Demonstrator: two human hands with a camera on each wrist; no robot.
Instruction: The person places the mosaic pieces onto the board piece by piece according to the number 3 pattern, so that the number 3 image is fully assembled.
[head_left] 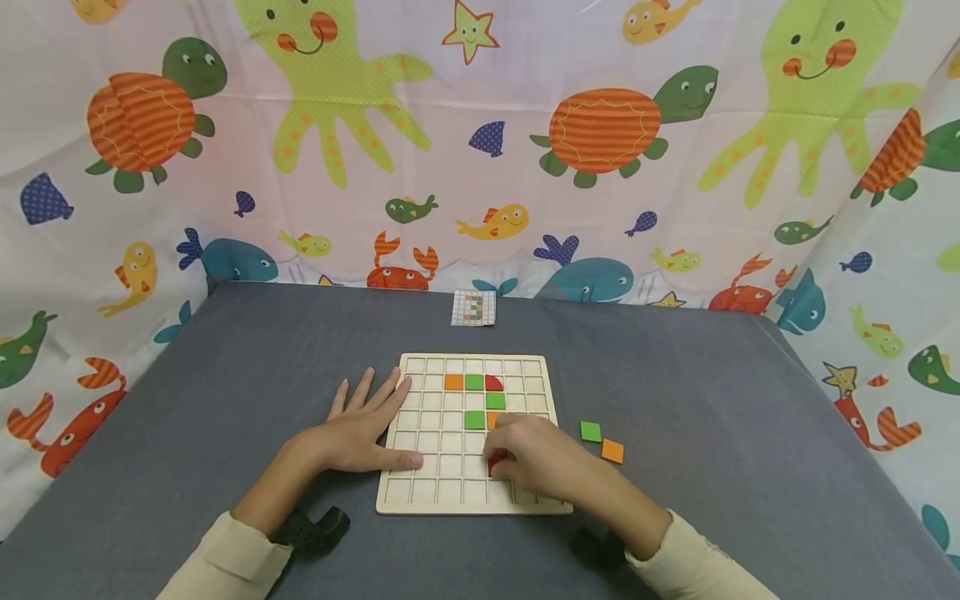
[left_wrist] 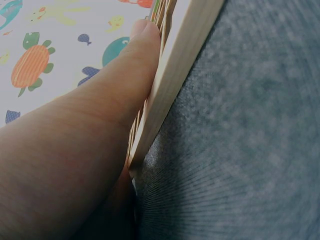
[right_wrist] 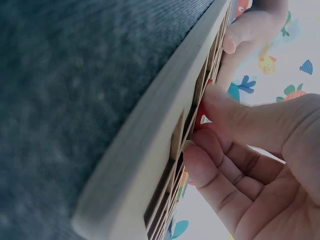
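A wooden grid board (head_left: 450,492) lies on the grey table. My left hand (head_left: 360,433) rests spread on its left edge, thumb on a lower cell. In the left wrist view the thumb (left_wrist: 135,65) lies along the board's side. My right hand (head_left: 536,454) pinches a red tile (head_left: 492,463) at a lower cell, right of the board's middle; the right wrist view shows the red tile (right_wrist: 200,115) between thumb and fingers. Set in the cells are an orange tile (head_left: 453,382), several green tiles (head_left: 474,382), a red quarter-round tile (head_left: 493,383) and another orange tile, partly hidden by the right hand.
A loose green tile (head_left: 590,432) and a loose orange tile (head_left: 612,451) lie right of the board. Behind it is a small printed pattern card (head_left: 473,308). A curtain (head_left: 450,125) with sea animals hangs along the back and sides of the table.
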